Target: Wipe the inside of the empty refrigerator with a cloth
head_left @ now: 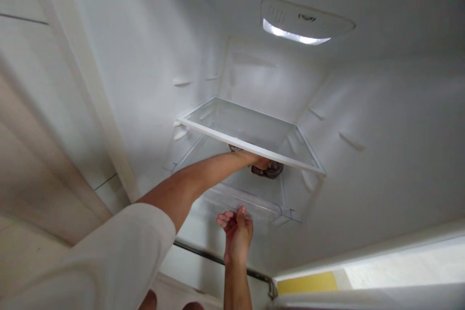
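My left arm reaches in from the left beneath a glass shelf [247, 123] with a white rim. My left hand [260, 162], partly hidden by that rim, is closed on a dark brown cloth [271, 170], pressed down over the lower glass surface. Another bit of dark, patterned fabric shows behind the wrist. Lower down, my right hand [238, 230] is palm up with loosely curled fingers that stay apart. It is close to the clear plastic front [250, 198] of the lower compartment; whether it touches that plastic I cannot tell. Nothing shows in its fingers.
White refrigerator walls [381, 121] surround both arms, with moulded shelf supports [351, 141] on each side. A lit lamp [298, 34] is set into the ceiling. Blue tape-like marks [290, 214] sit at the compartment's front corners. A dark seal [199, 252] runs below, and a yellow patch [308, 283] shows at lower right.
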The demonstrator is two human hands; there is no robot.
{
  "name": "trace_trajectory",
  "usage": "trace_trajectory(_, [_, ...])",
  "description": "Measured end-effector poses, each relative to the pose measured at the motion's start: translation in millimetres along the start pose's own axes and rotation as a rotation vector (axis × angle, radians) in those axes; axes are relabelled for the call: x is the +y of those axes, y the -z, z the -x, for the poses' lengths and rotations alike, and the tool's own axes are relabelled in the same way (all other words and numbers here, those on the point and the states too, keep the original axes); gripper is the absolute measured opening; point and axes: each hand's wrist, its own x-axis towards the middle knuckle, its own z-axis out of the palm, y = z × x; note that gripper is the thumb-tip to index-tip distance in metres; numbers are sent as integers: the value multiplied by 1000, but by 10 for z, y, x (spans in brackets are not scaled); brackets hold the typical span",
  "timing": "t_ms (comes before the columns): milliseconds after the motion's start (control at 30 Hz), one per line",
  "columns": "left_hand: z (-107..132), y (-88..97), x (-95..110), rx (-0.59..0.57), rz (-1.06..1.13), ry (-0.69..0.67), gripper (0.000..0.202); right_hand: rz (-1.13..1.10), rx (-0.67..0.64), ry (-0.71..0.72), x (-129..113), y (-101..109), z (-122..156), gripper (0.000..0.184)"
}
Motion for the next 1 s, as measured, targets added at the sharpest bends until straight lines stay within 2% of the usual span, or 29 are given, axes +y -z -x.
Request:
trace_trajectory(167, [403, 287, -198, -271, -180, 68, 30, 10, 54, 40, -60, -98, 57, 69])
trace_trajectory(233, [545, 417, -237, -360, -237, 94, 34, 8, 79, 49, -84, -129, 78, 72])
trace_trajectory(300, [631, 560, -228, -414, -286, 111, 37, 10, 78, 52, -101, -130, 85, 70])
trace_trajectory(367, [667, 720, -181, -419, -325, 119, 41, 23, 57, 49, -108, -106, 75, 67])
trace_trajectory(467, [673, 985, -84, -343, -352, 118, 41, 32, 41, 40, -102, -74, 43, 64])
trace_trajectory(767, [765, 1880, 249, 29, -314, 4, 28, -8, 88, 20, -116, -149, 59, 57])
trace_trajectory(867, [851, 2026, 291, 125, -289, -94, 32, 12, 73, 28, -88, -178, 47, 58])
trace_trajectory(1000, [907, 2014, 304, 231, -238, -206, 29, -6, 88, 45, -45, -207, 33, 59])
